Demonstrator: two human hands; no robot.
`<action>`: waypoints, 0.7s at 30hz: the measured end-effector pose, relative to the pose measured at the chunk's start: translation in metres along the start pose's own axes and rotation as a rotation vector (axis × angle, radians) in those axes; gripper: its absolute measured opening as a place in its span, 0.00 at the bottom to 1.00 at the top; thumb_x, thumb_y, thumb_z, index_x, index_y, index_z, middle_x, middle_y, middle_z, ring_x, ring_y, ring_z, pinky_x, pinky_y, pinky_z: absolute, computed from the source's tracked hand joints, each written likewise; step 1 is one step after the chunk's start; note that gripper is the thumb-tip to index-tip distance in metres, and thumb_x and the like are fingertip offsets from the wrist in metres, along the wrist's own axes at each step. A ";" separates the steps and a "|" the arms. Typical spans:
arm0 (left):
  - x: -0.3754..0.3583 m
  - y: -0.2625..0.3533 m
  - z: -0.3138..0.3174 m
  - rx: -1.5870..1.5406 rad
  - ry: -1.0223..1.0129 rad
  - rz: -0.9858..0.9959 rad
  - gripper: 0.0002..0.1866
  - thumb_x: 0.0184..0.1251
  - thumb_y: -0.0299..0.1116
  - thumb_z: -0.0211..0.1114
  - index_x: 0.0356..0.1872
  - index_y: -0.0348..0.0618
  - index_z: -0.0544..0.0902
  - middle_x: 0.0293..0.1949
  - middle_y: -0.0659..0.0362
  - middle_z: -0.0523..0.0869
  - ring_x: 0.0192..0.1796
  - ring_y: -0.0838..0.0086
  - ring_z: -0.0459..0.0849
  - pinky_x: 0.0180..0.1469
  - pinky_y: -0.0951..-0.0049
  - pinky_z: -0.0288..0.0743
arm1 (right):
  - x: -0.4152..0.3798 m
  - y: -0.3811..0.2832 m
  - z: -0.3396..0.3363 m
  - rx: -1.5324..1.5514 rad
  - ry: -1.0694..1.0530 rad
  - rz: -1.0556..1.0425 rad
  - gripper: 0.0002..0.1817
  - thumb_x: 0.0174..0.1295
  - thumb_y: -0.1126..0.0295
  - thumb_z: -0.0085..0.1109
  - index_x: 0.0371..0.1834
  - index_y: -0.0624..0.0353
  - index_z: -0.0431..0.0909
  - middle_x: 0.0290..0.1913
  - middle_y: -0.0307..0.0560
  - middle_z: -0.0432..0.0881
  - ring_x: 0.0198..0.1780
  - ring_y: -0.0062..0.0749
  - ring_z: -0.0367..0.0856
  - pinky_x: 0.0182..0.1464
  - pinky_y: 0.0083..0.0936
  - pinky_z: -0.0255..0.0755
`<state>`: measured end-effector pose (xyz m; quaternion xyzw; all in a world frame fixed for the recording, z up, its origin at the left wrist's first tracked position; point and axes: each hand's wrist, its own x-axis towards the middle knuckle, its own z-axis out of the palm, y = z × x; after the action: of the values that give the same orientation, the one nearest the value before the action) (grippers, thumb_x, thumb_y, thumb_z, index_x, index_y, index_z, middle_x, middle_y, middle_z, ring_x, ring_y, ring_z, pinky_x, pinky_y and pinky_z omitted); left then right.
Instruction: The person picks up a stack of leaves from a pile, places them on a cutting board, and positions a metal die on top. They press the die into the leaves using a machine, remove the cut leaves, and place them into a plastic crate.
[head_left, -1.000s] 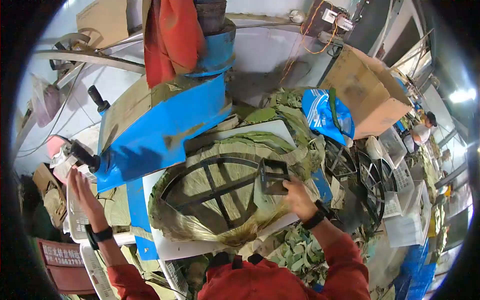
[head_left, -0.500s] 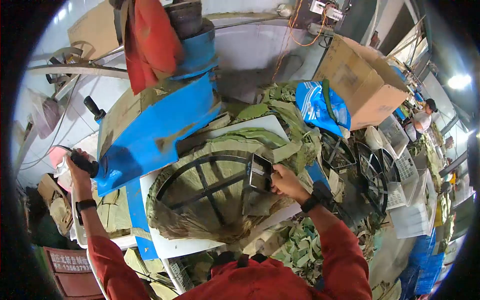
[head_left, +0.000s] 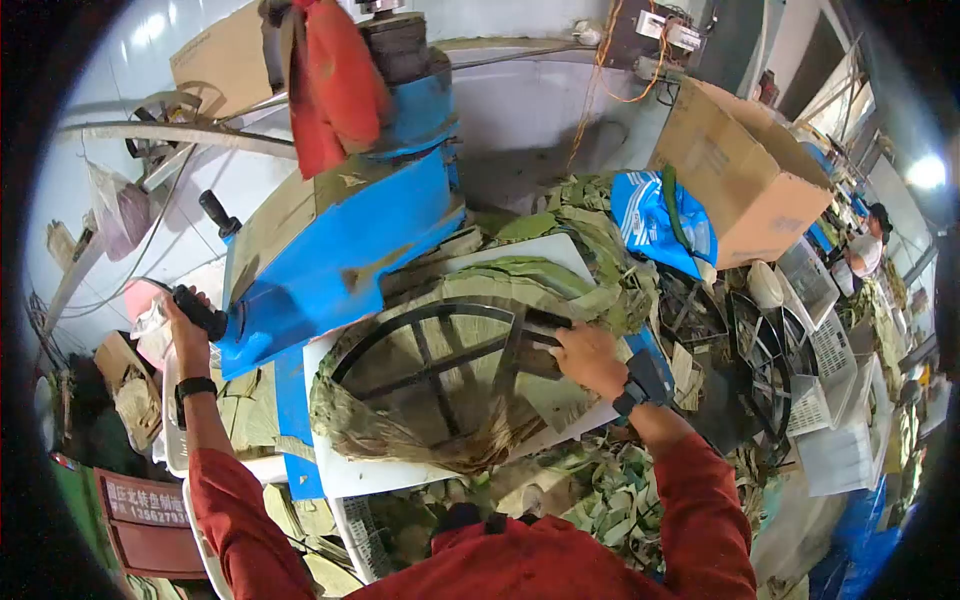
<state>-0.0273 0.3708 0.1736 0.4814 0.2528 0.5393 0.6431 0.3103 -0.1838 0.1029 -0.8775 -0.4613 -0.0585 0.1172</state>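
Observation:
At the left, my left hand (head_left: pixel 190 325) is wrapped round the black handle (head_left: pixel 200 312) on the side of the blue machine (head_left: pixel 330 265). A black curved frame with crossbars (head_left: pixel 425 365) lies on a stack of large green leaves (head_left: pixel 370 425), which rests on a white board (head_left: pixel 350 475). My right hand (head_left: pixel 590 358) is at the right end of the frame, its fingers bent over the black edge; the fingertips are partly hidden.
A red cloth (head_left: pixel 340 90) hangs on the machine. Behind the leaves are a blue bag (head_left: pixel 665 225) and a cardboard box (head_left: pixel 740 175). More black frames (head_left: pixel 770 360) and white crates (head_left: pixel 835 350) stand right. A person (head_left: pixel 865 250) is far right.
The whole view has shifted, so things appear farther right and slightly lower. My right hand has turned more palm-down over the frame's end. My left hand remains on the handle.

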 end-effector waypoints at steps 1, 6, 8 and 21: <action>0.002 0.000 0.003 -0.008 0.075 0.013 0.30 0.67 0.62 0.48 0.41 0.39 0.75 0.30 0.56 0.80 0.33 0.71 0.78 0.40 0.74 0.74 | -0.001 0.003 0.002 -0.024 0.003 -0.007 0.11 0.54 0.62 0.61 0.35 0.57 0.77 0.30 0.58 0.76 0.38 0.55 0.75 0.36 0.50 0.69; -0.007 0.004 0.001 -0.003 -0.017 -0.067 0.27 0.67 0.58 0.51 0.45 0.40 0.74 0.33 0.58 0.81 0.33 0.72 0.78 0.41 0.73 0.74 | 0.003 -0.003 0.004 0.020 -0.135 0.075 0.16 0.58 0.62 0.58 0.43 0.62 0.76 0.35 0.62 0.78 0.36 0.56 0.77 0.39 0.50 0.72; -0.013 0.006 0.008 -0.026 0.012 -0.044 0.27 0.67 0.58 0.51 0.45 0.41 0.75 0.32 0.58 0.80 0.33 0.72 0.78 0.41 0.74 0.74 | -0.001 -0.007 0.010 0.220 -0.012 0.154 0.18 0.60 0.61 0.57 0.46 0.62 0.76 0.35 0.59 0.79 0.36 0.52 0.78 0.38 0.48 0.72; -0.208 0.036 0.054 -0.076 -0.018 -0.194 0.35 0.70 0.62 0.40 0.56 0.36 0.71 0.46 0.55 0.79 0.51 0.71 0.76 0.56 0.69 0.66 | -0.050 0.029 0.047 0.951 -0.133 0.214 0.28 0.63 0.59 0.56 0.62 0.65 0.67 0.42 0.52 0.80 0.42 0.30 0.79 0.42 0.28 0.73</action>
<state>-0.0583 0.1555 0.1873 0.4345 0.2716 0.4795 0.7123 0.3051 -0.2269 0.0423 -0.7711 -0.3509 0.2272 0.4802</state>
